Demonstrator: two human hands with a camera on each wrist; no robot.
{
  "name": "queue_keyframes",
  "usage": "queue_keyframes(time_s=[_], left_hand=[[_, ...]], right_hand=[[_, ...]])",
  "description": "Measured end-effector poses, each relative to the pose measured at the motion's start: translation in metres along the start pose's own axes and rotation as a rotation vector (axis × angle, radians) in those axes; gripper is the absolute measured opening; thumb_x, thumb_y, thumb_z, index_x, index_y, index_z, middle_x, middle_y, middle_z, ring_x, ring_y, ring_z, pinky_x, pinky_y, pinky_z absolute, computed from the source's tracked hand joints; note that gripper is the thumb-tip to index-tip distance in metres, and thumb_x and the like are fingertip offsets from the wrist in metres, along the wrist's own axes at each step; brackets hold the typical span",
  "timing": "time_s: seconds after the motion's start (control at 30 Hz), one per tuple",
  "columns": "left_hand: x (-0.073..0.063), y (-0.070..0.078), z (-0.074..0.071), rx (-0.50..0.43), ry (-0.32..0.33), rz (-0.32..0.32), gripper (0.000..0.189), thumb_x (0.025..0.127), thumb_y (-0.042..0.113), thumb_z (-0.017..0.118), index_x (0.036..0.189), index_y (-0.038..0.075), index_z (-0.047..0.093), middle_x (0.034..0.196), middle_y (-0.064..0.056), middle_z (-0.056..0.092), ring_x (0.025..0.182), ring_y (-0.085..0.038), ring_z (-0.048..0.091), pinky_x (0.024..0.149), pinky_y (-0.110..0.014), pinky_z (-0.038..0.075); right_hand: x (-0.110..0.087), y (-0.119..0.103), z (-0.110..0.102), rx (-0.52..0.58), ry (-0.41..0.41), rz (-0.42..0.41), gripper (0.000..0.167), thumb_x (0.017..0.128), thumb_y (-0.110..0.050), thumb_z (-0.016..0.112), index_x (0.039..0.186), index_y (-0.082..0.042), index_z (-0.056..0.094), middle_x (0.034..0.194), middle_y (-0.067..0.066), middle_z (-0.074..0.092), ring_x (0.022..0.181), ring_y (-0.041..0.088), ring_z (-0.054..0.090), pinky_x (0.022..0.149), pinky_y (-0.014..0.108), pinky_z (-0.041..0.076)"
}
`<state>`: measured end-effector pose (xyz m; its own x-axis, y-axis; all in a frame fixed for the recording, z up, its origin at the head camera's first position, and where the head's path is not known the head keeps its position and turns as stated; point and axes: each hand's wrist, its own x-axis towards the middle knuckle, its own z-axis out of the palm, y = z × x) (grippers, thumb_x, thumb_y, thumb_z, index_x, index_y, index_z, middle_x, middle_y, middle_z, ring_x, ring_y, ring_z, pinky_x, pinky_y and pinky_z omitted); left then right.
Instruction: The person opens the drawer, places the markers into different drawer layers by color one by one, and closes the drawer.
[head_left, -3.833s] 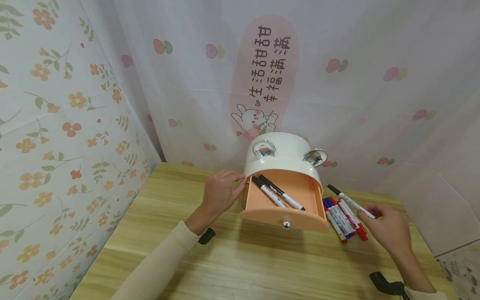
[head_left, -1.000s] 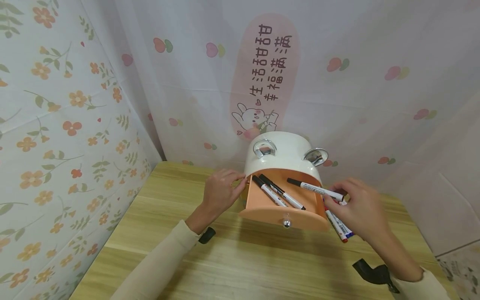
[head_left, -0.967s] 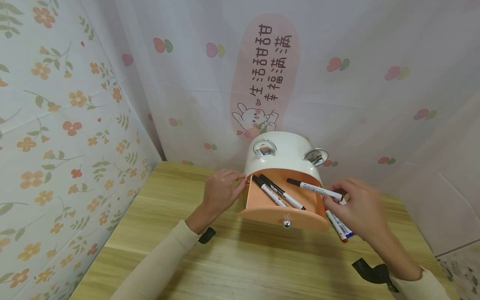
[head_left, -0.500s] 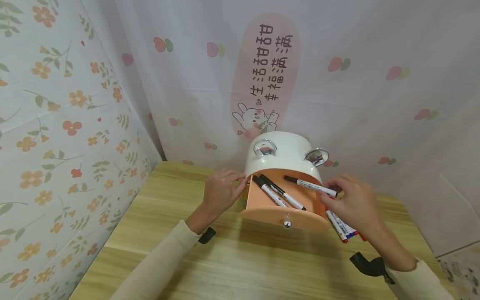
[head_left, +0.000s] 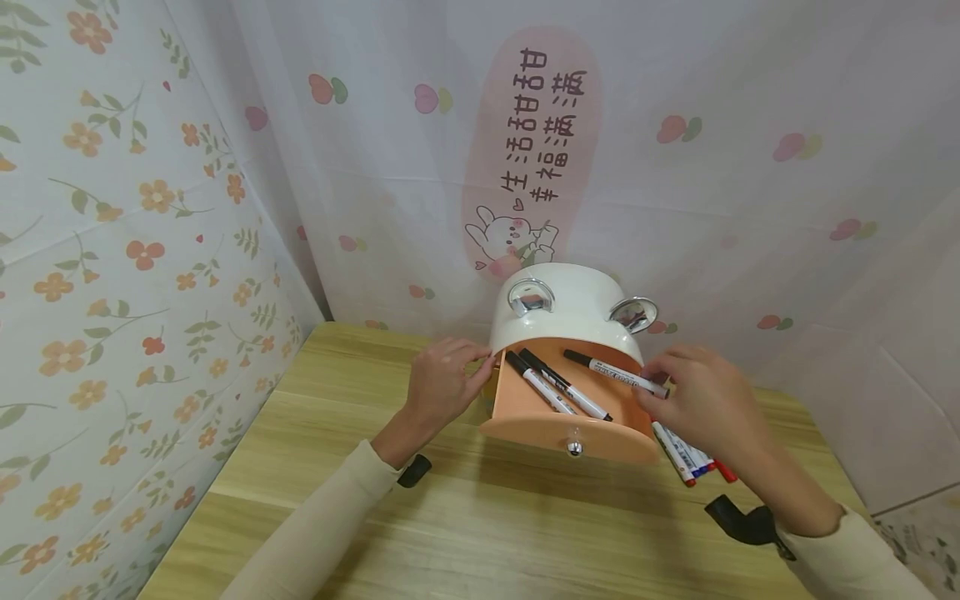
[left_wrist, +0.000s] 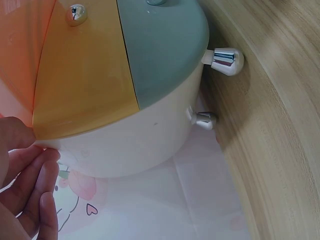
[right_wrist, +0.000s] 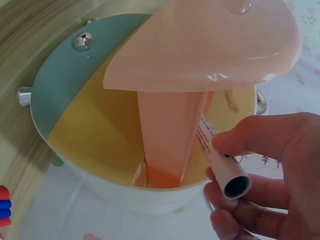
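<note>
A white rounded storage box with chrome ear-like rings stands on the table, its top orange drawer pulled out. My left hand pinches the box's side edge, thumb at the front and fingers along the side in the left wrist view. My right hand holds a white marker with a black cap between thumb and fingers. That marker slants over the drawer's right side, capped end inward. Inside the drawer lie two more black-capped markers, a left one and a right one.
Several red and blue markers lie on the wooden table right of the box, partly hidden by my right hand. Yellow and teal drawer fronts sit below the orange drawer. A printed curtain hangs behind.
My right hand has carried the black-capped marker from the pile at the right to over the drawer, recently shifting slightly further left. My left hand stays on the box edge.
</note>
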<state>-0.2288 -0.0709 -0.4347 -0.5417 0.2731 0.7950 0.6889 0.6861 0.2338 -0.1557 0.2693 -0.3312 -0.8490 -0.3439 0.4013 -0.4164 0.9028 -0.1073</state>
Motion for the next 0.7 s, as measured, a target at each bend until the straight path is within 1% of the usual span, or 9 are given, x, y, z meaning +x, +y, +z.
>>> queue_keyframes(time_s=[0.17, 0.43, 0.57, 0.7], left_hand=[[0.0, 0.0, -0.001, 0.003, -0.007, -0.001, 0.016, 0.091, 0.018, 0.092, 0.097, 0.004, 0.088, 0.093, -0.007, 0.083, 0.078, -0.025, 0.078, 0.062, -0.037, 0.062], [0.0, -0.001, -0.001, 0.001, -0.004, 0.004, 0.017, 0.091, 0.018, 0.092, 0.097, 0.003, 0.087, 0.092, -0.008, 0.082, 0.077, -0.025, 0.077, 0.061, -0.037, 0.062], [0.0, -0.001, 0.001, -0.01, 0.0, 0.001, 0.016, 0.09, 0.016, 0.092, 0.097, 0.003, 0.087, 0.091, -0.008, 0.082, 0.077, -0.025, 0.078, 0.061, -0.037, 0.062], [0.0, -0.001, 0.001, -0.012, 0.0, -0.001, 0.016, 0.091, 0.016, 0.091, 0.097, 0.003, 0.087, 0.092, -0.009, 0.083, 0.078, -0.025, 0.078, 0.062, -0.038, 0.063]], right_hand=[[0.003, -0.005, -0.004, -0.041, -0.083, 0.02, 0.016, 0.087, -0.022, 0.091, 0.091, -0.01, 0.081, 0.092, 0.0, 0.074, 0.084, 0.026, 0.066, 0.062, 0.045, 0.058], [0.01, -0.011, -0.006, -0.081, -0.208, 0.042, 0.015, 0.088, -0.023, 0.089, 0.087, -0.012, 0.08, 0.091, 0.002, 0.073, 0.083, 0.028, 0.068, 0.059, 0.045, 0.058], [0.014, -0.012, -0.006, -0.084, -0.253, 0.049, 0.015, 0.088, -0.023, 0.089, 0.086, -0.011, 0.081, 0.088, 0.002, 0.072, 0.078, 0.026, 0.066, 0.056, 0.043, 0.057], [0.016, -0.014, -0.005, -0.087, -0.276, 0.048, 0.016, 0.089, -0.024, 0.088, 0.084, -0.011, 0.08, 0.085, 0.0, 0.071, 0.074, 0.023, 0.064, 0.053, 0.04, 0.056]])
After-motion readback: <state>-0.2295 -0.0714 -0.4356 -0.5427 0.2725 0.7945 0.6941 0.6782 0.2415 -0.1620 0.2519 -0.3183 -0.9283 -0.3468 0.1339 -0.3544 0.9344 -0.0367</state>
